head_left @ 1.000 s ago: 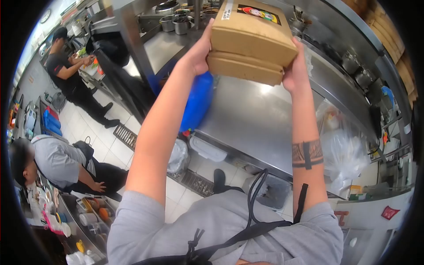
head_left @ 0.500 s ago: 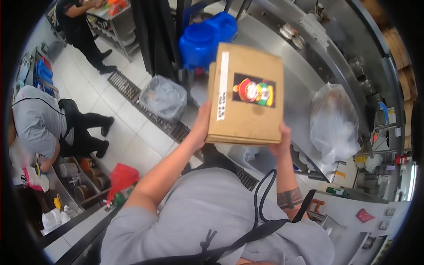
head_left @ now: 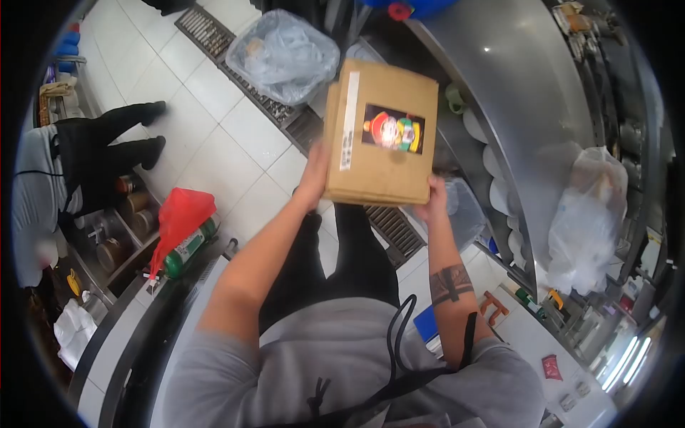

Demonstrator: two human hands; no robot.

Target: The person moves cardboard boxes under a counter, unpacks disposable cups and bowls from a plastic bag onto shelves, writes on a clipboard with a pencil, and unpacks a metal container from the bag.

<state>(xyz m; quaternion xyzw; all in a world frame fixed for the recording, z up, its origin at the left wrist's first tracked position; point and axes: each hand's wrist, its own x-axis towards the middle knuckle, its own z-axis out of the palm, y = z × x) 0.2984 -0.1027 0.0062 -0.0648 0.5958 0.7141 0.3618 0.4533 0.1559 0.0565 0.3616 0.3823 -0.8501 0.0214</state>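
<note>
Between my two hands is a brown cardboard box [head_left: 389, 175], held out in front of me above the floor. Its upper face bears a white label strip and a dark sticker with colourful cartoon figures. My left hand [head_left: 314, 178] grips the lower left side, its fingers partly hidden behind the cardboard. At the lower right corner my right hand [head_left: 432, 200] has hold of the box, thumb showing at the edge. The layered left edge suggests more than one flat piece of cardboard, but I cannot tell for sure.
A bin lined with clear plastic [head_left: 285, 60] stands beyond the floor grate [head_left: 399, 232]. On my right runs a steel counter [head_left: 514, 78] with a filled plastic bag [head_left: 589, 221]. At left, another person [head_left: 78, 164] stands near shelves, a red bag [head_left: 185, 214] and a green cylinder [head_left: 189, 250].
My view has tilted down and shifted, showing my legs and more floor. The box stays in both hands, now slightly higher and further left in view.
</note>
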